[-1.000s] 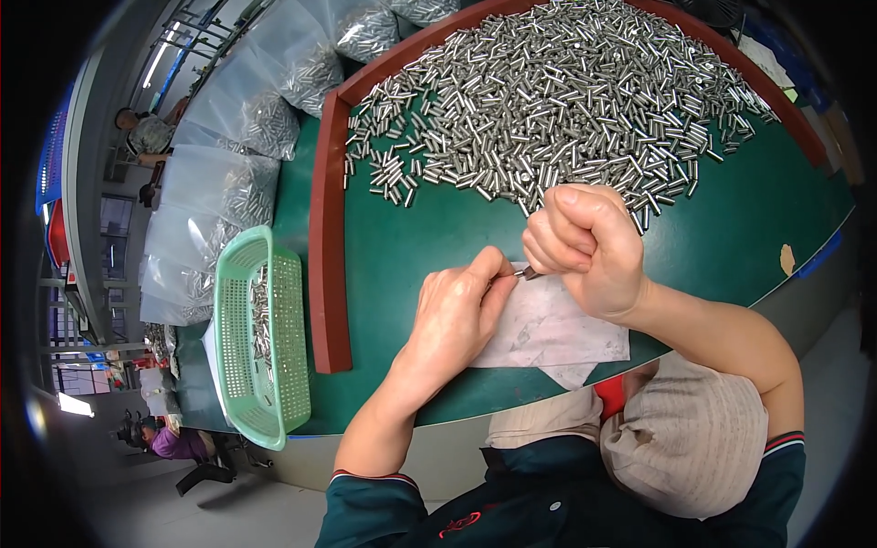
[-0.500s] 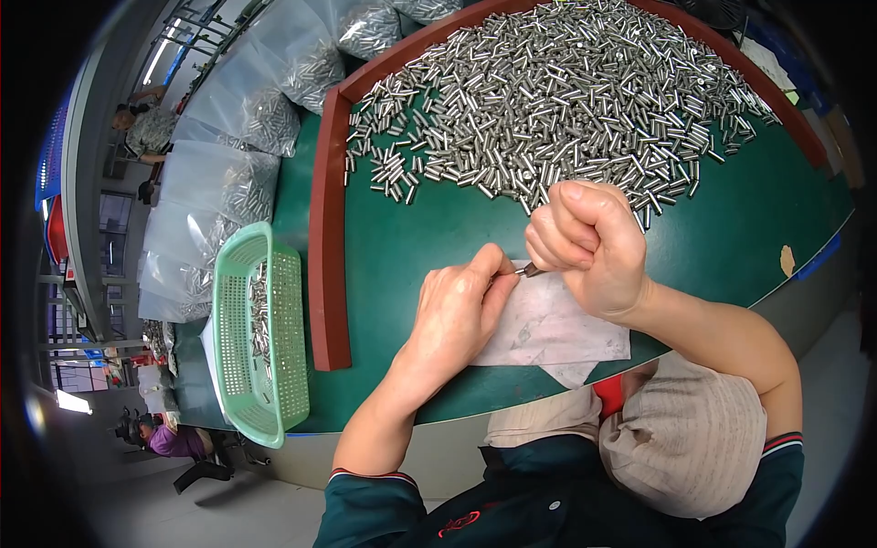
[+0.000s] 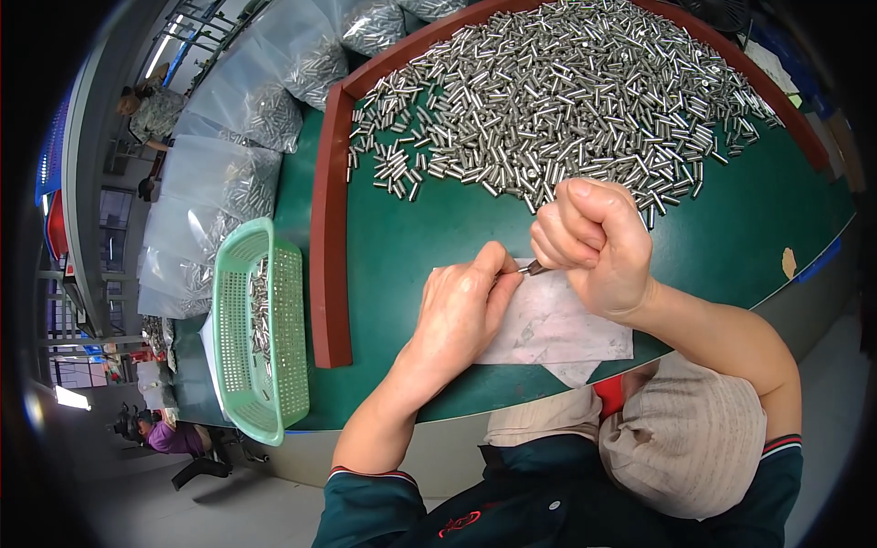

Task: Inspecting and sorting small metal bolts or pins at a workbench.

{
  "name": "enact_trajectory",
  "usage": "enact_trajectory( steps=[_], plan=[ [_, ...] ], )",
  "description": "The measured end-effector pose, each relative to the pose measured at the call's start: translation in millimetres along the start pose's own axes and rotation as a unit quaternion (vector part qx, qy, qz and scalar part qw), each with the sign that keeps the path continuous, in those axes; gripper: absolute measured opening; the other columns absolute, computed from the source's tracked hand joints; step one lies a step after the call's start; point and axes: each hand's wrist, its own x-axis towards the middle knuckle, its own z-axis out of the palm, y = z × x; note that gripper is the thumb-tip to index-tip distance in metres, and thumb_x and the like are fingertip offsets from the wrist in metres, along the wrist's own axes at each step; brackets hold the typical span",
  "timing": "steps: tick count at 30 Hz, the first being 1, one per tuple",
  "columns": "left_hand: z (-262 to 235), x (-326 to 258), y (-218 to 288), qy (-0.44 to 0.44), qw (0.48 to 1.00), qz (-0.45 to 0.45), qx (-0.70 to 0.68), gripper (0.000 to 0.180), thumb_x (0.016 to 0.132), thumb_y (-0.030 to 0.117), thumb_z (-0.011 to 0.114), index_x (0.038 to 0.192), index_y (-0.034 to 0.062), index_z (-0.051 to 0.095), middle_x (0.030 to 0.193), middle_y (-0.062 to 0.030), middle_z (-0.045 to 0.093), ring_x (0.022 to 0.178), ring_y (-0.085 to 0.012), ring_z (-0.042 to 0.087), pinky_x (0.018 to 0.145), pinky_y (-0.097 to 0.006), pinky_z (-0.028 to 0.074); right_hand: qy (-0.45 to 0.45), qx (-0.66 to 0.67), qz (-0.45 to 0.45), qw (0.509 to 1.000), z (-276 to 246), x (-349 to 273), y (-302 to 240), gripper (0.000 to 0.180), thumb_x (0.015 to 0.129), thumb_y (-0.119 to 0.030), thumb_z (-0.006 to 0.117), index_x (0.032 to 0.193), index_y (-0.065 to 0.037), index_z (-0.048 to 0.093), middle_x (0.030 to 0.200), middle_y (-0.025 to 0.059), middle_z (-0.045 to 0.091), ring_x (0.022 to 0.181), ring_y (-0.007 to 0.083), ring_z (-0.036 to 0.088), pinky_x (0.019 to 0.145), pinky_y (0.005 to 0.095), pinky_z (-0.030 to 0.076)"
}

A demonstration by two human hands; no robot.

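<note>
My left hand [image 3: 461,301] pinches a small metal pin [image 3: 524,269] between thumb and index finger. Its end points right, toward my other hand. Closed in a fist, my right hand [image 3: 598,247] grips a dark tool [image 3: 536,267]. Only the tool's short tip shows, meeting or almost meeting the pin, and the rest is hidden in the palm. Beneath both hands a pale, stained cloth [image 3: 575,331] lies on the green tabletop [image 3: 402,247]. Beyond my hands spreads a large heap of short, shiny metal pins [image 3: 566,100].
A dark red wooden rim [image 3: 330,247] borders the heap. To its left stands a light green plastic basket [image 3: 290,347] with some pins inside. Clear plastic bags of pins [image 3: 247,187] line the table's left side. Two other people [image 3: 155,114] are farther off at left.
Both hands keep the same grip and almost the same place. The whole scene has shifted very slightly in view. The far people at left have moved a little.
</note>
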Motion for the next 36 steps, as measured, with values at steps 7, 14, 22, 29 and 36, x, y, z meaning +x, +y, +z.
enact_trajectory(
  steps=[7,14,22,29,36],
  plan=[
    [0.2,-0.5,-0.2,0.002,1.000,-0.005,-0.001,0.011,0.074,0.005,0.057,0.073,0.0007,0.047,0.056,-0.0155,0.054,0.051,-0.0326,0.053,0.045,-0.039,0.040,-0.004,-0.010,-0.001,1.000,0.1,-0.6,1.9,0.038,0.083,-0.019,0.038,0.049,-0.011,0.026,0.042,-0.0023,0.025,0.040,0.0064,0.020,0.040,0.0233,0.017],
    [-0.5,-0.2,-1.4,0.006,1.000,-0.001,-0.010,0.010,0.074,0.005,0.057,0.072,0.0010,0.048,0.055,-0.0159,0.053,0.050,-0.0327,0.052,0.045,-0.039,0.040,0.001,-0.039,0.005,0.999,5.3,-1.1,1.9,0.036,0.083,-0.018,0.038,0.050,-0.010,0.025,0.043,-0.0025,0.025,0.040,0.0064,0.021,0.041,0.0232,0.018],
    [2.1,-0.2,-3.2,0.008,1.000,-0.002,-0.019,0.011,0.074,0.004,0.059,0.073,-0.0008,0.049,0.053,-0.0131,0.051,0.044,-0.0248,0.049,0.044,-0.031,0.037,-0.002,-0.006,0.007,1.000,0.8,0.5,1.5,0.039,0.084,-0.021,0.037,0.048,-0.011,0.024,0.041,-0.0021,0.025,0.040,0.0068,0.019,0.040,0.0237,0.017],
    [2.6,-1.0,-3.1,0.010,1.000,0.003,-0.022,0.011,0.074,0.004,0.059,0.073,-0.0005,0.049,0.055,-0.0133,0.052,0.046,-0.0255,0.051,0.044,-0.032,0.038,-0.002,-0.015,0.006,1.000,1.1,-1.1,1.9,0.039,0.084,-0.021,0.037,0.048,-0.011,0.025,0.041,-0.0020,0.025,0.040,0.0068,0.019,0.040,0.0237,0.017],
    [3.7,0.4,-3.4,0.008,1.000,0.000,-0.013,0.011,0.074,0.005,0.059,0.073,-0.0005,0.049,0.055,-0.0129,0.052,0.046,-0.0252,0.051,0.045,-0.032,0.038,-0.001,0.000,0.000,1.000,-1.1,0.2,1.6,0.039,0.083,-0.020,0.038,0.048,-0.011,0.025,0.041,-0.0021,0.025,0.039,0.0068,0.019,0.039,0.0235,0.017]
  ],
)
